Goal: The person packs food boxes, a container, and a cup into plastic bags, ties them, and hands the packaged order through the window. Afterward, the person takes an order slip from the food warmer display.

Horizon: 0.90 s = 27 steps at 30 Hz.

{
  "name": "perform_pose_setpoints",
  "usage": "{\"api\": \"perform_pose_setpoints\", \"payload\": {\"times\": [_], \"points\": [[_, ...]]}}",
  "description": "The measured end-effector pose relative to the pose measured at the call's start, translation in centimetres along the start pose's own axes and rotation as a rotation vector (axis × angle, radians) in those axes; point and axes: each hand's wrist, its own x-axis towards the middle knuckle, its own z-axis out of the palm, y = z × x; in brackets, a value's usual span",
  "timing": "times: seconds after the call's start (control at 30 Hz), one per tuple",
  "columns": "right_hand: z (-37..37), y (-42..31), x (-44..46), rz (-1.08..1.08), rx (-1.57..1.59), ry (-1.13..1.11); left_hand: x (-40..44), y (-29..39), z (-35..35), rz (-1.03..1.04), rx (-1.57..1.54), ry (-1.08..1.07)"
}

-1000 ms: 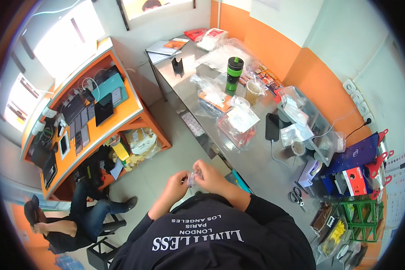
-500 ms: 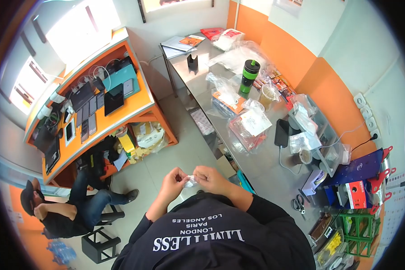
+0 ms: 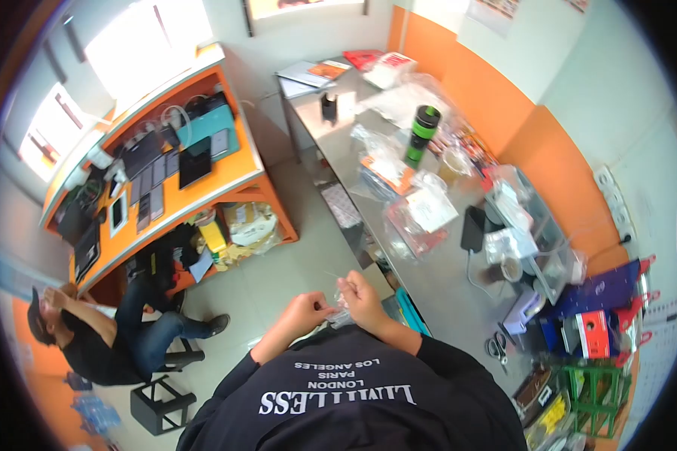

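Observation:
A small clear plastic piece (image 3: pixel 340 310) shows between my two hands, just in front of my chest. My left hand (image 3: pixel 306 312) is closed in a pinch on its left side. On the other side, my right hand (image 3: pixel 362 302) is closed too, with a thin strand rising near its fingertips. The piece is crinkled and partly hidden by the fingers, so its exact shape cannot be made out. Both hands are above the floor, left of the metal table's edge.
The metal table (image 3: pixel 444 278) holds plastic bags, a green-black tumbler (image 3: pixel 423 135), a charging phone (image 3: pixel 472 228) and scissors (image 3: pixel 496 346). An orange desk (image 3: pixel 237 169) carries phones and tablets. A seated person (image 3: pixel 101 338) is at the left, beside a black stool (image 3: pixel 162 406).
My hands have moved slightly apart, my right hand a little higher, and more of the clear plastic shows. The view has shifted, and the seated person's arms are raised to the head.

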Motion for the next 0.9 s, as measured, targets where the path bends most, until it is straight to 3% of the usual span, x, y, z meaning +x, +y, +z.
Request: {"api": "perform_pose_setpoints", "payload": {"times": [0.1,0.17,0.23,0.33,0.43,0.5,0.53,0.57,0.63,0.67,0.73,0.87,0.9], "points": [[-0.7,1.2,0.2,-0.189,-0.260,-0.022,-0.4,0.3,-0.1,0.002,0.017,0.056],[-0.6,0.1,0.3,-0.184,-0.330,-0.056,-0.7,0.2,-0.4,-0.020,0.061,0.088],[-0.1,-1.6,0.5,-0.084,-0.303,-0.113,-1.1,0.3,-1.1,0.012,0.137,0.223],[-1.2,-0.8,1.4,-0.168,-0.511,-0.171,-1.0,-2.2,-1.9,0.018,0.247,0.573],[-3.6,2.0,3.5,-0.317,-0.771,-0.178,-2.2,-3.2,-5.2,-0.053,0.158,0.791],[-2.8,-0.6,2.7,-0.272,-0.691,-0.119,-3.2,-2.9,-5.4,-0.093,0.168,0.766],[-2.3,-1.2,2.3,-0.260,-0.628,-0.293,-3.5,-2.6,-5.0,-0.095,0.099,0.685],[-0.9,-2.5,1.9,-0.265,-0.628,-0.307,-3.7,-2.4,-4.4,-0.097,0.031,0.600],[2.6,-5.6,1.9,-0.404,-0.517,-0.634,-3.7,-1.3,-4.0,-0.070,0.009,0.589],[3.4,-5.7,2.1,-0.410,-0.516,-0.642,-3.7,-0.7,-3.9,-0.053,-0.071,0.560],[4.3,-5.6,2.8,-0.429,-0.819,-0.659,-3.9,0.1,-4.0,-0.040,-0.154,0.520],[3.8,-3.8,3.4,-0.507,-0.794,-0.678,-3.9,-2.1,-4.4,-0.039,-0.449,0.409],[3.7,-3.2,3.3,-0.624,-0.796,-0.642,-3.8,-2.5,-4.2,-0.034,-0.559,0.389]]}}
